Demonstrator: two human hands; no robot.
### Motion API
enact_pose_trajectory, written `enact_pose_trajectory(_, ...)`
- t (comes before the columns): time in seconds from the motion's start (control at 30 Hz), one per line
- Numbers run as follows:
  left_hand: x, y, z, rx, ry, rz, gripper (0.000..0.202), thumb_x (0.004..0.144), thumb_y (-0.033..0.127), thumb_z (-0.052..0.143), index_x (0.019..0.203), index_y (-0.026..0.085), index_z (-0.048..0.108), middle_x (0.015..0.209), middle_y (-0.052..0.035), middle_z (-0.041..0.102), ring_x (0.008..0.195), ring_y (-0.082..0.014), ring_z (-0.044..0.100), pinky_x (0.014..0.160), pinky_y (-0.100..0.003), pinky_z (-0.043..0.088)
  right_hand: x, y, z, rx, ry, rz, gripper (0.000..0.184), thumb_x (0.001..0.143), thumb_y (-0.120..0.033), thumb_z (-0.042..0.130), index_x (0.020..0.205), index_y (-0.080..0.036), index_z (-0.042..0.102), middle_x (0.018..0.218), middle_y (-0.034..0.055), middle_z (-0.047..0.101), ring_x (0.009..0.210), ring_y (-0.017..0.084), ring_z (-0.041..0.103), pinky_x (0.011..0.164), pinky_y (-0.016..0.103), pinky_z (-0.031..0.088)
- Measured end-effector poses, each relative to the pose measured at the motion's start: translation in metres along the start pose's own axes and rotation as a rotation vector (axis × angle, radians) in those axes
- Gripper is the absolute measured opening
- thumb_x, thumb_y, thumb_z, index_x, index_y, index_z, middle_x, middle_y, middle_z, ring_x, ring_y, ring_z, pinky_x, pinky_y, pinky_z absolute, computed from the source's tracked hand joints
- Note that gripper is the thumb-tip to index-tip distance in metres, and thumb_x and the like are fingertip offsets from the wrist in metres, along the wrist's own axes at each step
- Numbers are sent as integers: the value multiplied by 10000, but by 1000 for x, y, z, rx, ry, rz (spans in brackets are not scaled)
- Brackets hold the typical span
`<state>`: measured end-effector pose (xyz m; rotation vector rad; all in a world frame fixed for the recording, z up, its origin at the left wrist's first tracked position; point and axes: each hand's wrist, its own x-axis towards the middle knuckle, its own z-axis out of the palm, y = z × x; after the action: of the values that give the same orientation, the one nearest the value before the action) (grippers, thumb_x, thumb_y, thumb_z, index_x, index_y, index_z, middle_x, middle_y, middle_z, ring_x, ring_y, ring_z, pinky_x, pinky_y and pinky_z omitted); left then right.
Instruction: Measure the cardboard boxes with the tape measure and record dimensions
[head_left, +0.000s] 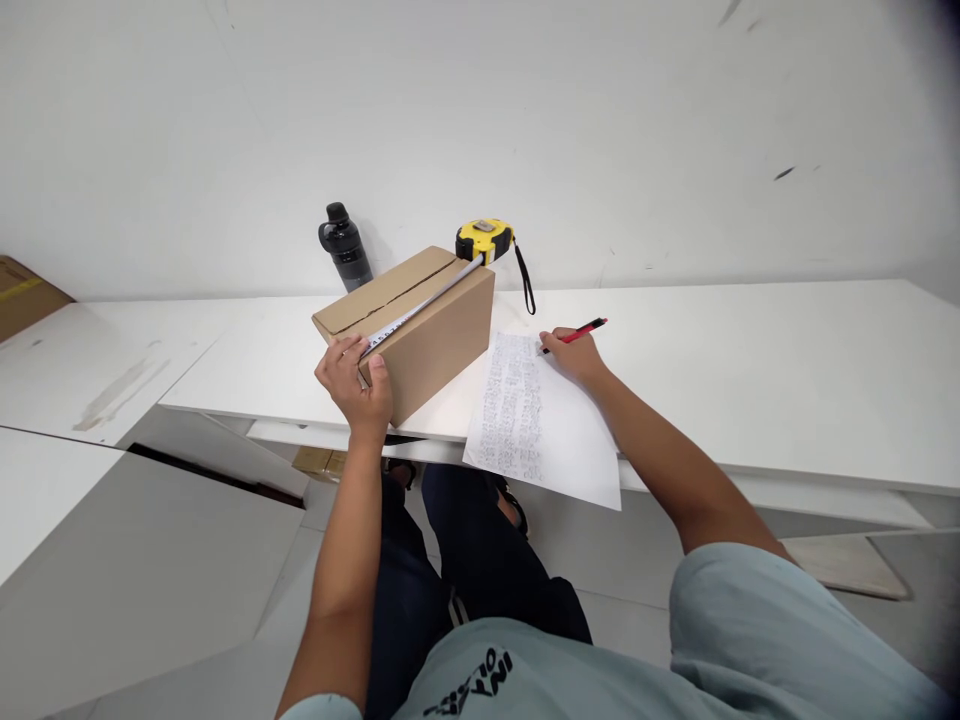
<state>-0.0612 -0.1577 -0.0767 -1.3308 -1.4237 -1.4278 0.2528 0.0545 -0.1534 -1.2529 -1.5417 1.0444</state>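
A brown cardboard box lies on the white table. A yellow tape measure sits on the box's far end, and its blade runs along the top to the near corner. My left hand grips that near corner, thumb pressing the blade's end down. My right hand holds a red pen with its tip on a white sheet of paper covered in rows of writing. The sheet overhangs the table's front edge.
A dark water bottle stands behind the box by the white wall. Another white table adjoins on the left, with a cardboard box at its far edge. A small box lies on the floor under the table by my legs.
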Motion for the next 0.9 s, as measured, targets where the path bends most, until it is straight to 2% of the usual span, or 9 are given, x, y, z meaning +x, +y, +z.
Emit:
enact_pose_trajectory(0.17, 0, 0, 0, 18, -13, -28, 287, 1067, 454, 507, 1154, 233, 668, 1196, -126, 749, 1245, -276, 673, 1185, -518, 429, 0, -2, -1, 2, 11, 9, 406, 796, -525, 724, 589, -198, 603, 678, 43, 598, 746, 178, 551, 781, 346, 492)
enact_pose_trajectory(0.4, 1, 1, 0, -11, 6, 19, 237, 1063, 389, 533, 1179, 230, 666, 1191, -123, 752, 1224, -270, 683, 1200, -513, 416, 1, -1, -1, -9, -21, 24, 378, 741, -536, 735, 602, -199, 634, 696, 52, 619, 730, 174, 519, 728, 341, 475)
enact_pose_trajectory(0.47, 1, 1, 0, -18, 14, 23, 229, 1062, 382, 537, 1180, 233, 665, 1189, -119, 751, 1220, -268, 686, 1200, -510, 417, 1, -2, -1, -10, -15, 24, 378, 749, -528, 722, 591, -203, 610, 690, 51, 614, 731, 175, 524, 741, 344, 479)
enact_pose_trajectory(0.67, 0, 1, -1, -36, -9, -1, 234, 1057, 387, 537, 1182, 234, 662, 1203, -124, 743, 1249, -274, 669, 1218, -520, 395, -2, -4, 0, -10, 2, 25, 460, 765, -506, 711, 545, -224, 422, 683, 50, 599, 716, 169, 529, 735, 342, 488)
enact_pose_trajectory(0.9, -1, 0, 0, 15, -30, -48, 272, 1052, 433, 514, 1168, 237, 662, 1219, -128, 741, 1268, -280, 661, 1216, -522, 401, -4, -5, -1, -35, 40, 25, 376, 759, -514, 662, 583, -220, 507, 640, 29, 550, 695, 163, 496, 695, 327, 461)
